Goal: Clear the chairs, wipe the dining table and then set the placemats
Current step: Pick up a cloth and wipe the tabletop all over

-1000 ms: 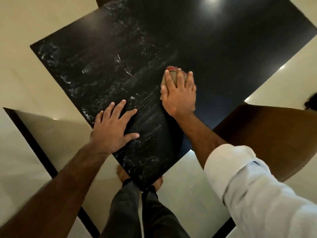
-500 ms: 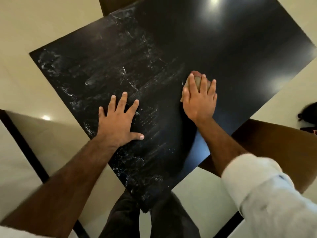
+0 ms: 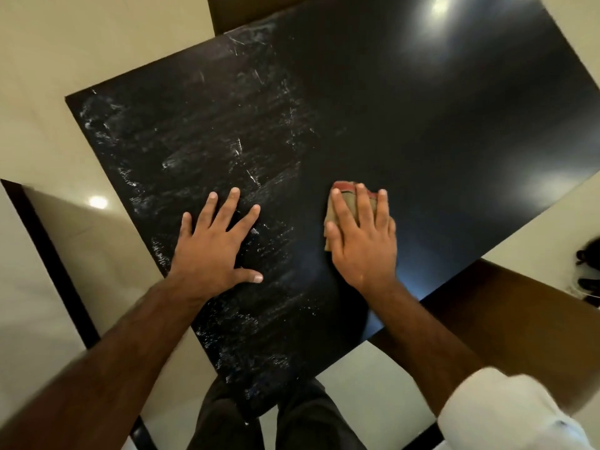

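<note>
A glossy black dining table (image 3: 406, 131) fills the view, seen from one corner. Its left half carries whitish streaks and smears; its right half looks dark and smooth. My right hand (image 3: 363, 241) lies flat on a folded tan cloth with a red edge (image 3: 345, 196), pressing it onto the tabletop near the middle. My left hand (image 3: 217, 245) rests flat on the streaked part with fingers spread, holding nothing. No placemats are in view.
A brown chair seat (image 3: 506, 319) stands at the table's right edge and another brown chair (image 3: 233, 11) at the far edge. Dark sandals (image 3: 589, 271) lie on the cream tiled floor at the right. My legs stand at the near corner.
My right hand has slid the cloth rightwards across the tabletop and a little nearer to me. My left hand stays planted on the streaked area. The camera has shifted.
</note>
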`<state>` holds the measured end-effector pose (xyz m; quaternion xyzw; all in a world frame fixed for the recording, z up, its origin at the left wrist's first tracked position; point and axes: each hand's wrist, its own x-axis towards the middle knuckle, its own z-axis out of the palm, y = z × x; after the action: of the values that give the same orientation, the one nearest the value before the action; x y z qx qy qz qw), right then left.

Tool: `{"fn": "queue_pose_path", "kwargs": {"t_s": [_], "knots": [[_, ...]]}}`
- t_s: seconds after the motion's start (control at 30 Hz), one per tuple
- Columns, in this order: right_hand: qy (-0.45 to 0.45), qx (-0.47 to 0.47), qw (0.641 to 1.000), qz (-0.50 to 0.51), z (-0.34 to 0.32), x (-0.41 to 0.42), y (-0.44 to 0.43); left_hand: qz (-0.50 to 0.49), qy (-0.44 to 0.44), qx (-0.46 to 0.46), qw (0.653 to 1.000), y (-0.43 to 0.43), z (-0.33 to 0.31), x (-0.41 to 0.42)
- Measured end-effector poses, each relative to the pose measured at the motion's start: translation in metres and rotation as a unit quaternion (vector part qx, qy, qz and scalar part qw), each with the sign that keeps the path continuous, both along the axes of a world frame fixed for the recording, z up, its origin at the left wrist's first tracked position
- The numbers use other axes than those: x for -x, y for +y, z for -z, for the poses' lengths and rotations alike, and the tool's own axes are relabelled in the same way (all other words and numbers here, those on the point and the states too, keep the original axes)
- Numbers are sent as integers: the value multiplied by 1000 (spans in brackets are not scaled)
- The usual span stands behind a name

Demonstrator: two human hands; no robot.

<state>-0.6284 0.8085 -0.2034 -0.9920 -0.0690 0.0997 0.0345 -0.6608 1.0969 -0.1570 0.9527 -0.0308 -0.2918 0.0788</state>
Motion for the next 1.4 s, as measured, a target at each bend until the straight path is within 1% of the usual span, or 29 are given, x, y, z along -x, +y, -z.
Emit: {"fn": "queue_pose_path", "kwargs": {"t_s": [0.07,0.13,0.23,0.33,0.43,0.5,0.57,0.63,0.7,0.73,0.8,0.87,0.93,1.0,1.1,1.17,1.27,1.33,1.4], "knots": [[-25,8,998,56,4,-49,-3,-1,2,1,1000,1,2,0],[-45,-6,995,91,6,-111,10,-1,2,3,1000,2,3,0],[-49,-18,997,64,7,-176,61,0,0,0,1000,3,4,0],[-58,-15,998,-20,8,-165,111,-4,-3,1,1000,2,3,3],[-67,-20,993,-90,6,-110,105,0,1,1,1000,0,-1,3],[-59,-14,994,-94,2,-70,81,-1,7,4,1000,0,-2,1],[-48,-1,997,-67,1,-47,57,-2,4,2,1000,1,-2,0],[-57,7,998,-6,3,-61,46,3,-3,-1,1000,2,-1,0],[-82,4,995,53,7,-100,54,9,-7,-5,1000,4,0,1],[-87,-3,994,65,10,-122,64,9,-8,-7,1000,5,1,1],[-64,-16,996,52,10,-157,83,8,-11,-10,1000,4,2,3],[-55,-16,998,21,13,-166,98,3,-16,-10,1000,3,2,4],[-68,-9,998,-16,11,-141,103,-1,-21,-3,1000,2,2,7],[-75,-3,995,-60,7,-87,97,-2,-26,3,1000,3,1,7],[-43,-12,995,-86,0,-1,69,0,-34,8,999,4,3,6],[-13,-11,998,-64,-5,36,49,-1,-44,11,999,4,3,8],[9,-3,1000,2,-6,60,46,-11,-43,17,999,4,4,8],[51,-35,998,-7,-7,66,49,-17,-36,19,999,2,3,9],[84,-118,988,-50,-12,61,38,-30,-37,25,999,-1,2,15]]}}
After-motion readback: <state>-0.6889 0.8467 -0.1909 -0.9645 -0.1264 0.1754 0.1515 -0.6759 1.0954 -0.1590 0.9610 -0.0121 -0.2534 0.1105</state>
